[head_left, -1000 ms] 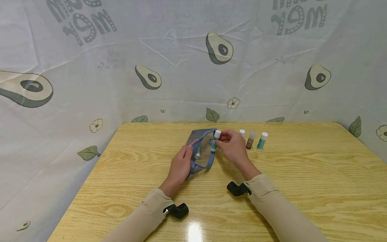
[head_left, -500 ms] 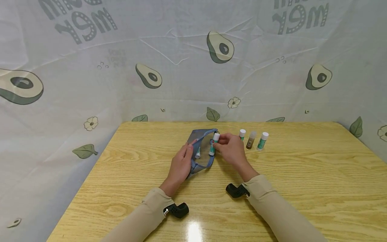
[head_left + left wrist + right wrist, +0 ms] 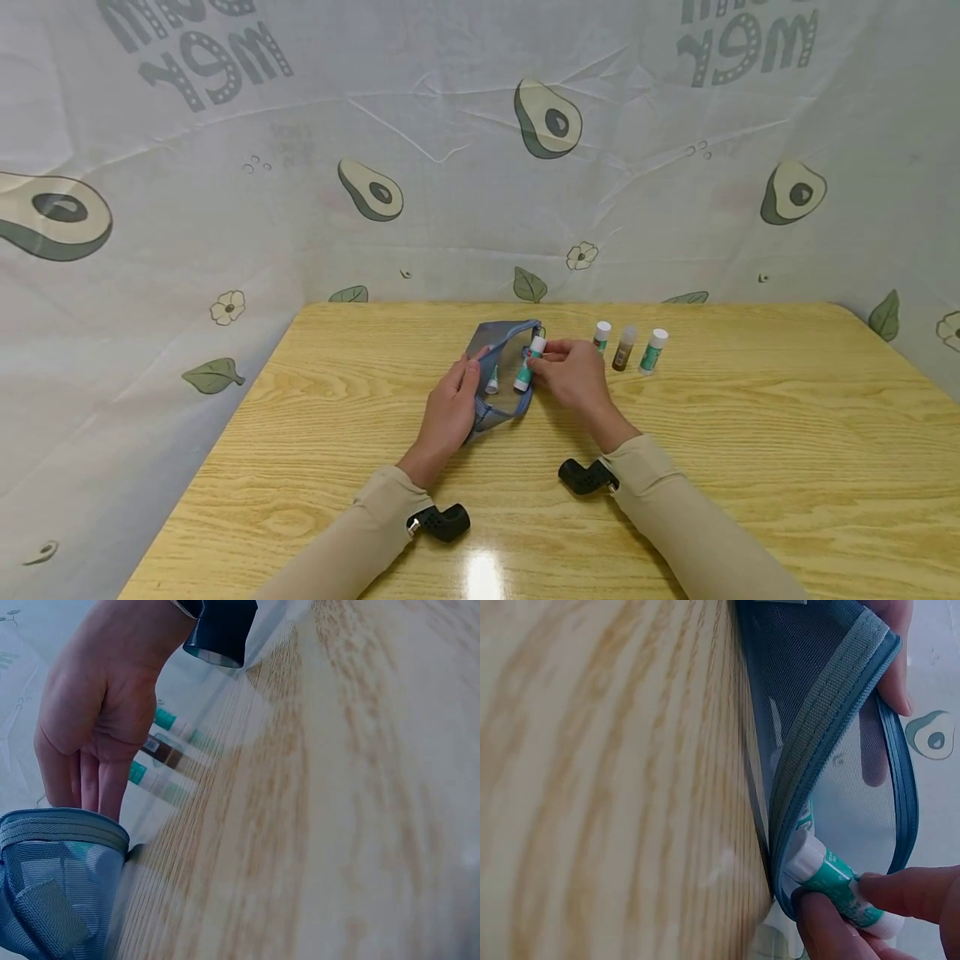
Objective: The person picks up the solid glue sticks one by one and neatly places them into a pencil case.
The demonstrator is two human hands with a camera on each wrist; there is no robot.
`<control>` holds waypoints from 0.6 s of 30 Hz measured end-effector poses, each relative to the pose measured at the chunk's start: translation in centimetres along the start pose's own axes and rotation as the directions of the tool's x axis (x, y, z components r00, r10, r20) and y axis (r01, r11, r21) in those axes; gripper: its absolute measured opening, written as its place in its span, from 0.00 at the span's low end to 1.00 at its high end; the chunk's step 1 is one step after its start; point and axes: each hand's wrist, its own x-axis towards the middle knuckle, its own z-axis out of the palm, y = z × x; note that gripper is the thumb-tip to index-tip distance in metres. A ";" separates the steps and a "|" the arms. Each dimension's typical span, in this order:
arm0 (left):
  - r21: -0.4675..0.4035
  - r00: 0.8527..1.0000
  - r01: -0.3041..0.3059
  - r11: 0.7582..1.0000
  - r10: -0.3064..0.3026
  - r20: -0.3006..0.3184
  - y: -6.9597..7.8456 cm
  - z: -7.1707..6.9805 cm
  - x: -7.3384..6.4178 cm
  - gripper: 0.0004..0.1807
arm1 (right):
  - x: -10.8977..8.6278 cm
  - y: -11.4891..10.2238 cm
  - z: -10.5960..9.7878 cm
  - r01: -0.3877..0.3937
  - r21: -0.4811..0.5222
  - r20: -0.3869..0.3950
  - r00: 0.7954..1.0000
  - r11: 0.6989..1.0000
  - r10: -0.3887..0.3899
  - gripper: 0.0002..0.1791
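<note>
A blue mesh zip pouch (image 3: 491, 335) is held up with its mouth spread, gripped at the near left side by my left hand (image 3: 447, 408). My right hand (image 3: 576, 375) pinches a green-and-white glue stick (image 3: 524, 377) between thumb and fingers, tilted at the pouch's mouth. In the right wrist view the held glue stick (image 3: 838, 886) has one white end just inside the zip edge (image 3: 829, 724). Another glue stick (image 3: 492, 382) lies within the pouch. The left wrist view has the right hand (image 3: 101, 720) reaching in over the pouch rim, which hides its fingertips.
Right of the right hand stand a glue stick (image 3: 602, 332), a brown tube with a clear cap (image 3: 622, 352) and another green-and-white glue stick (image 3: 652, 353). They are on a wooden table (image 3: 720, 467), backed by a printed cloth (image 3: 465, 225).
The right hand has moved slightly down and left, lowering and tilting the glue stick at the pouch's mouth. The left hand and pouch stay nearly still.
</note>
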 end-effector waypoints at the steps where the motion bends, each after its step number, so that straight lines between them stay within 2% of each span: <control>1: -0.002 1.000 0.003 1.000 -0.003 0.002 0.0 0.0 0.0 0.25 | 0.0 0.0 0.0 -0.004 0.009 0.005 1.000 1.000 0.004 0.25; 18: -0.003 1.000 0.022 1.000 -0.022 0.007 0.8 -0.4 0.4 0.26 | 0.3 -0.7 -0.1 -0.103 0.095 0.058 0.993 0.990 0.098 0.27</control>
